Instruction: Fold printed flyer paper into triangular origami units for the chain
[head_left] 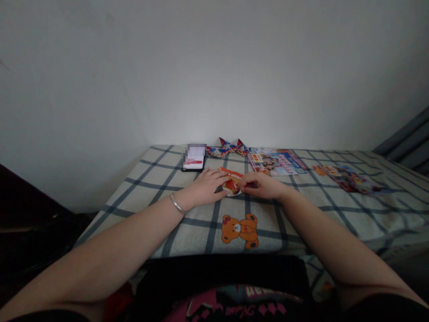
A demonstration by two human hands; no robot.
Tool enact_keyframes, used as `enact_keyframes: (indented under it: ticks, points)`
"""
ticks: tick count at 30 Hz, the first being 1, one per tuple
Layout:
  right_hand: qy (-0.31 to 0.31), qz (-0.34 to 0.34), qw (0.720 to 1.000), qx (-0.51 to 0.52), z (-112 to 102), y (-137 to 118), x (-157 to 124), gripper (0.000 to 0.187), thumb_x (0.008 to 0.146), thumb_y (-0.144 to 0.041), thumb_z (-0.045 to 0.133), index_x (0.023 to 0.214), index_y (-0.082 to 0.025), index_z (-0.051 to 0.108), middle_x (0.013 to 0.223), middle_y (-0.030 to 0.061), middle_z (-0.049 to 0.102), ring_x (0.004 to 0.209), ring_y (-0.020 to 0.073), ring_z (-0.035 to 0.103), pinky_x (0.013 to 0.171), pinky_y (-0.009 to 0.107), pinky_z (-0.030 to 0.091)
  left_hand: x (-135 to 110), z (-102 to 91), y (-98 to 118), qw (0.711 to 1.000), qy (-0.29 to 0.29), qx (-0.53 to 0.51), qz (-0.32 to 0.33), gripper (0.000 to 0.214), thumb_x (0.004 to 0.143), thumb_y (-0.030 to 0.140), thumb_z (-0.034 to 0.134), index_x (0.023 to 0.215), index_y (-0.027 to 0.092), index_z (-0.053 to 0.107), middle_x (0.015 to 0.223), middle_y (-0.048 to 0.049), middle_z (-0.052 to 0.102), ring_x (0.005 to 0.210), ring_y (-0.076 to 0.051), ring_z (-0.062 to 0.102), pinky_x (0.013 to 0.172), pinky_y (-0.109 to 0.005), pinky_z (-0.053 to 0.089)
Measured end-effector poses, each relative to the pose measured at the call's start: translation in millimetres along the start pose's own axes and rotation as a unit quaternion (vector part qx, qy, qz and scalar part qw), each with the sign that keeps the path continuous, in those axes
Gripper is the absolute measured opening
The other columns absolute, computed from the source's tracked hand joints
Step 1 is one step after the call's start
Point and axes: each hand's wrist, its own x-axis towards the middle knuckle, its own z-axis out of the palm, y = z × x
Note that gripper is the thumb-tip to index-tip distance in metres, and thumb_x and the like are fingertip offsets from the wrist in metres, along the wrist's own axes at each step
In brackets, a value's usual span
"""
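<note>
A small red and orange paper piece (232, 182) lies on the checked bed sheet (187, 223), partly folded. My left hand (208, 187) rests flat on the sheet with its fingers pressing the paper's left edge. My right hand (260, 185) pinches the paper's right side, fingers closed on it. A silver bangle (177, 204) circles my left wrist.
A phone (193, 157) lies behind my left hand near the wall. A folded red, white and blue paper strip (227, 148) sits beside it. Two colourful printed leaflets (276, 161) (351, 179) lie to the right. An orange bear print (241, 229) marks the sheet near me.
</note>
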Motion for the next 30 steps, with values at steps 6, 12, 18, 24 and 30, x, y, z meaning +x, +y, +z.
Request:
enact_keyframes:
  ticks: [6, 12, 18, 24, 30]
  points:
    - [0.050, 0.136, 0.988, -0.056, 5.1, 4.1, 2.6, 0.021, 0.088, -0.033, 0.059, 0.078, -0.018, 0.068, 0.075, 0.0017, 0.066, 0.069, 0.0144, 0.056, 0.064, 0.026, 0.039, -0.9, -3.1, 8.3, 0.999, 0.023, 0.031, -0.010, 0.052, 0.089, 0.050, 0.053, 0.132, 0.021, 0.053, 0.135, -0.0081, 0.054, 0.125, -0.028, 0.044, 0.106, -0.043, 0.032]
    - [0.087, 0.166, 0.976, -0.109, 11.4, 2.6, 8.7, 0.020, 0.087, -0.031, 0.061, 0.074, -0.017, 0.065, 0.070, 0.0008, 0.062, 0.063, 0.0124, 0.051, 0.059, 0.025, 0.033, -2.5, 2.1, 6.9, 0.999, 0.028, 0.039, -0.016, 0.053, 0.090, 0.051, 0.049, 0.133, 0.020, 0.052, 0.132, -0.0082, 0.054, 0.118, -0.029, 0.046, 0.104, -0.043, 0.032]
    - [0.105, 0.152, 0.971, -0.150, 17.7, 6.7, 13.1, 0.013, 0.088, -0.027, 0.063, 0.080, -0.018, 0.067, 0.077, 0.0028, 0.064, 0.071, 0.0146, 0.054, 0.065, 0.026, 0.036, -1.9, 4.9, 6.9, 0.999, 0.030, 0.021, -0.015, 0.049, 0.092, 0.048, 0.047, 0.133, 0.021, 0.051, 0.135, -0.0090, 0.052, 0.122, -0.028, 0.044, 0.106, -0.042, 0.032]
    - [0.117, 0.131, 0.967, -0.185, 20.8, 8.4, 16.6, 0.013, 0.087, -0.028, 0.064, 0.081, -0.017, 0.069, 0.077, 0.0040, 0.064, 0.076, 0.0165, 0.056, 0.071, 0.028, 0.039, 0.1, 5.4, 6.8, 1.000, 0.016, 0.020, -0.016, 0.045, 0.099, 0.044, 0.038, 0.135, 0.021, 0.050, 0.135, -0.0088, 0.052, 0.123, -0.026, 0.043, 0.105, -0.040, 0.033]
    - [0.120, 0.154, 0.960, -0.201, 22.7, 4.7, 19.9, 0.015, 0.087, -0.030, 0.065, 0.082, -0.016, 0.069, 0.081, 0.0056, 0.065, 0.080, 0.0183, 0.057, 0.073, 0.030, 0.040, 0.7, 4.4, 9.3, 0.999, 0.016, 0.023, -0.029, 0.049, 0.095, 0.049, 0.046, 0.134, 0.020, 0.050, 0.134, -0.0100, 0.051, 0.122, -0.028, 0.044, 0.106, -0.040, 0.033]
